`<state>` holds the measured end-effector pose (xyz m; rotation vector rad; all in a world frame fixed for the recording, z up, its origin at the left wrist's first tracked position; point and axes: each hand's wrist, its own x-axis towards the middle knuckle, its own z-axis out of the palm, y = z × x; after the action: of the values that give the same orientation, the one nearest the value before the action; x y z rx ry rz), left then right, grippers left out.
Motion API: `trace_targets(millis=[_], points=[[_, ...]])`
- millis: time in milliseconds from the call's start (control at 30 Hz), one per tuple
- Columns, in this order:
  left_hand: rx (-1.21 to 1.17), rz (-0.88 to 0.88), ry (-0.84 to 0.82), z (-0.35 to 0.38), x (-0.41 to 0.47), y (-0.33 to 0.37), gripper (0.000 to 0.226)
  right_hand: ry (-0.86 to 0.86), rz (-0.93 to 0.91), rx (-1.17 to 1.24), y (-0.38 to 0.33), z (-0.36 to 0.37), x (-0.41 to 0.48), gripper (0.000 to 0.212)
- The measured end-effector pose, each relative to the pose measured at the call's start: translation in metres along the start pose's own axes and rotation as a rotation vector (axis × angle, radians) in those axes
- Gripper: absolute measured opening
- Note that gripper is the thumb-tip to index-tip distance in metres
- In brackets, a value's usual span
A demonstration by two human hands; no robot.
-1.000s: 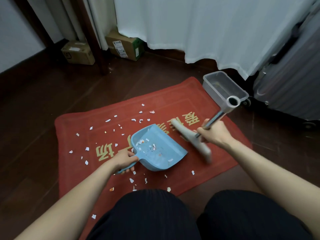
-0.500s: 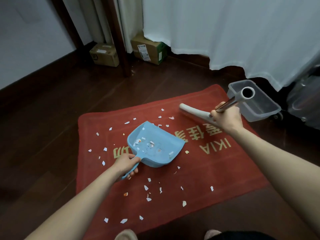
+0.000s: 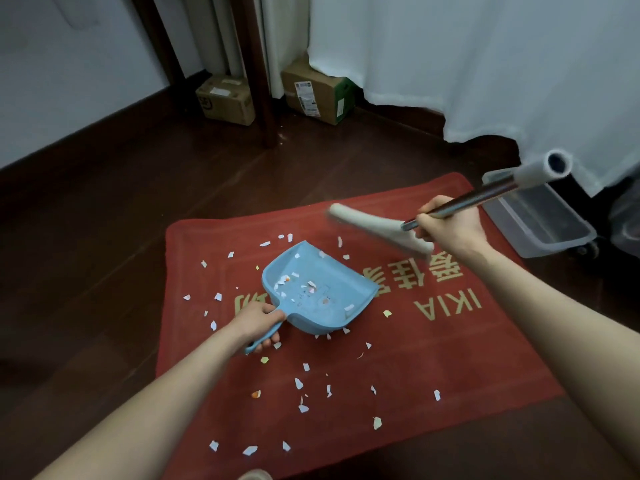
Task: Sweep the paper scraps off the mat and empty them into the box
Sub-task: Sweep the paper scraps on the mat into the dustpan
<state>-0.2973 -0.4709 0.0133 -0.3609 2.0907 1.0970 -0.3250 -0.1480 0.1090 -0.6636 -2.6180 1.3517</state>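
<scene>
A red mat (image 3: 450, 348) with gold lettering lies on the dark wood floor. Several white and yellow paper scraps (image 3: 301, 384) are scattered over it. My left hand (image 3: 258, 322) grips the handle of a light blue dustpan (image 3: 318, 289) that rests on the mat and holds several scraps. My right hand (image 3: 446, 225) grips the metal shaft of a small broom; its white head (image 3: 377, 228) is blurred and hovers over the mat's far side, beyond the dustpan. A clear plastic box (image 3: 540, 223) stands at the mat's far right corner.
Two cardboard boxes (image 3: 225, 98) (image 3: 317, 91) sit against the far wall beside a dark wooden post (image 3: 256, 74). A white curtain (image 3: 485, 64) hangs behind the clear box. Dark floor surrounds the mat.
The view has shifted, so the mat and box sit further right and lower. The broom head swung from beside the dustpan's mouth to the far side of the mat. The dustpan stays put.
</scene>
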Motion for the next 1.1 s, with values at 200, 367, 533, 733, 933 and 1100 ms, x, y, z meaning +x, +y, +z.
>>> trace_targets(millis=[200,367,533,733,933,1100], points=[[0.005,-0.016,0.003,0.000,-0.006,0.002,0.018,-0.146,0.017,-0.233,0.015,0.024,-0.014,0.006],[0.023,-0.015,0.005,-0.009,-0.006,0.004,0.018,-0.185,-0.030,0.098,0.009,0.011,-0.018,0.011],[0.033,-0.011,-0.005,-0.008,-0.006,0.001,0.018,0.063,0.003,-0.150,0.014,0.008,-0.009,0.009],[0.054,-0.001,-0.009,-0.006,-0.002,0.003,0.018,-0.329,-0.028,-0.004,0.012,0.021,-0.028,0.011],[0.011,0.041,0.018,-0.009,0.002,0.005,0.021,0.010,-0.025,0.019,0.008,0.007,-0.002,0.008],[-0.035,0.064,0.015,-0.009,0.019,0.023,0.019,0.193,0.034,-0.149,0.016,0.007,0.027,0.013]])
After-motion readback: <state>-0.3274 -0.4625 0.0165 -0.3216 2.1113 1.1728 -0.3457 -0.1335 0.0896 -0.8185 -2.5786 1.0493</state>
